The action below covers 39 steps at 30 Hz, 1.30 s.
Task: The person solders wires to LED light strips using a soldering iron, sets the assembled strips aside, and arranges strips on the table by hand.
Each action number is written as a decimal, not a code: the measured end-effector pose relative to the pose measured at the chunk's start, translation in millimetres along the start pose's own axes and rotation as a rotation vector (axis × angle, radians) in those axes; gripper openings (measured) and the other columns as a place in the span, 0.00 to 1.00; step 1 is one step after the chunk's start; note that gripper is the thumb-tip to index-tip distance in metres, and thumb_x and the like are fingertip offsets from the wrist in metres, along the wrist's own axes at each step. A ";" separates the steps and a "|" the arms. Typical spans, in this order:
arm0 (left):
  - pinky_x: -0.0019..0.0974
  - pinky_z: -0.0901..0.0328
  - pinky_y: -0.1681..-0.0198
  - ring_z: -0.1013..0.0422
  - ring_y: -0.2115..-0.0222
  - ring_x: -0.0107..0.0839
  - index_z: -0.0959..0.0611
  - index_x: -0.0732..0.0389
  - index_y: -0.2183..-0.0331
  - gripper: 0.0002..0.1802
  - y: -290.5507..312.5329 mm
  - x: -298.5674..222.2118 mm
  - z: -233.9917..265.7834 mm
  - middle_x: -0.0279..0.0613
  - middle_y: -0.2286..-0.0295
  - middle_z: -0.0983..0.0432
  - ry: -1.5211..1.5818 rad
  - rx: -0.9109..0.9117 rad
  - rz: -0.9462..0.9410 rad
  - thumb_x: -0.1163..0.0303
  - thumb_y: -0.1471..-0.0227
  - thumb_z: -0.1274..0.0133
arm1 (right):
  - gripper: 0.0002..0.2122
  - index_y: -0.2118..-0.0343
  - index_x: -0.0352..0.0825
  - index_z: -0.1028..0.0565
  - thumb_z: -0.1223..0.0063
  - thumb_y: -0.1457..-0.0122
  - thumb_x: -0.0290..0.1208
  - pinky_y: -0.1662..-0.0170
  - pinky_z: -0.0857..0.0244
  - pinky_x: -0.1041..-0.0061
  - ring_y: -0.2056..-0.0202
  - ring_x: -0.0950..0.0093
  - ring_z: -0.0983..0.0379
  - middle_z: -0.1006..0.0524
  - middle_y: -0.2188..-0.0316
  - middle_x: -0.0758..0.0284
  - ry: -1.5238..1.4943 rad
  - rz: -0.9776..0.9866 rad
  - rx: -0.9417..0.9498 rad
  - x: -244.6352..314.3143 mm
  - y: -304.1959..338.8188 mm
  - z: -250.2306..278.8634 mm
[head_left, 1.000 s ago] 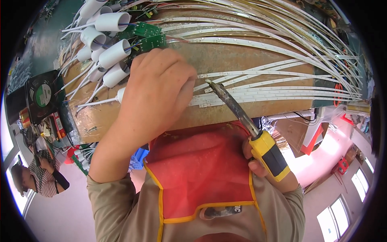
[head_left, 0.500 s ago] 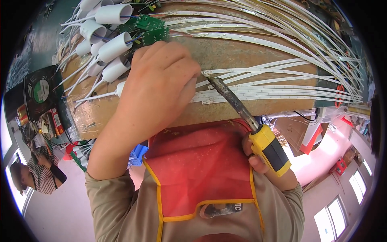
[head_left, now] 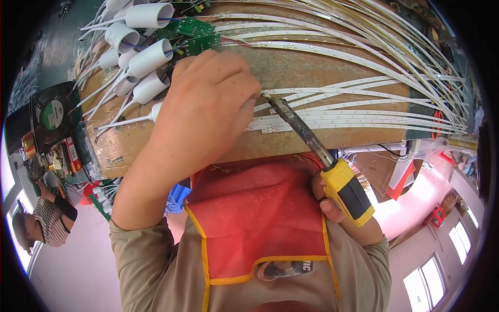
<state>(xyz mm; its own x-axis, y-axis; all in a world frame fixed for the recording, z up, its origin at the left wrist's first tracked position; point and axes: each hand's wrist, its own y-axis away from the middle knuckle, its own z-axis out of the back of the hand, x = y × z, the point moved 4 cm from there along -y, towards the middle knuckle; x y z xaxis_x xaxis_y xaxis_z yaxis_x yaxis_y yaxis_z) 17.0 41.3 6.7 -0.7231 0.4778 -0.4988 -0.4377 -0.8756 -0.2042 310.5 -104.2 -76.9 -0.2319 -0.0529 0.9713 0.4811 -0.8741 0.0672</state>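
My left hand (head_left: 213, 99) is closed in a pinch over the bench, its back toward me. Its fingertips are turned away, so whatever they hold is hidden. In my right hand (head_left: 332, 204) is a soldering iron (head_left: 305, 136) with a yellow and black handle. Its dark tip meets the end of a white LED strip (head_left: 312, 91), right beside my left fingertips. Under my left wrist, a white lamp socket (head_left: 156, 111) with a cable lies partly covered. Two green circuit boards (head_left: 200, 44) sit just beyond my left knuckles, with thin wires running to other strips.
Several white lamp sockets (head_left: 148, 58) with cables are heaped at the left. Many LED strips (head_left: 364, 52) fan out across the right of the wooden bench (head_left: 332, 140). A black fan (head_left: 53, 115) stands at the left edge. Another person (head_left: 49, 218) is at the far left.
The iron and both hands stay almost in place; the picture shifts slightly. The person at the far left has moved a little.
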 end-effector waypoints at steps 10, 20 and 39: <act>0.44 0.33 0.54 0.25 0.61 0.44 0.16 0.59 0.69 0.07 -0.9 -0.3 0.5 0.38 0.66 0.22 0.002 0.006 0.002 0.77 0.54 0.37 | 0.22 0.57 0.30 0.23 0.34 0.42 0.46 0.71 0.30 0.63 0.73 0.55 0.23 0.21 0.70 0.59 -0.019 -0.019 -0.035 -2.2 1.6 -2.6; 0.44 0.33 0.54 0.25 0.61 0.43 0.16 0.59 0.69 0.07 0.0 0.2 0.9 0.38 0.66 0.22 0.008 0.002 0.002 0.77 0.54 0.37 | 0.13 0.67 0.34 0.23 0.34 0.42 0.39 0.73 0.33 0.63 0.76 0.59 0.25 0.24 0.73 0.64 -0.077 0.017 -0.023 9.0 -9.0 0.2; 0.45 0.33 0.52 0.25 0.60 0.45 0.15 0.59 0.68 0.06 -1.1 -1.4 1.2 0.40 0.64 0.21 -0.013 0.028 0.028 0.75 0.53 0.38 | 0.21 0.60 0.32 0.26 0.30 0.41 0.45 0.73 0.39 0.75 0.74 0.75 0.31 0.27 0.73 0.67 -0.384 -0.005 -0.177 32.4 -33.9 22.3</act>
<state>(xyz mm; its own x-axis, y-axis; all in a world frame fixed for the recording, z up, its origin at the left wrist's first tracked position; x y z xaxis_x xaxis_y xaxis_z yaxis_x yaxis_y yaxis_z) 17.9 41.7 8.6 -0.7421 0.4540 -0.4931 -0.4320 -0.8865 -0.1661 305.6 -65.5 -42.7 0.1139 0.1058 0.9878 0.3203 -0.9451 0.0643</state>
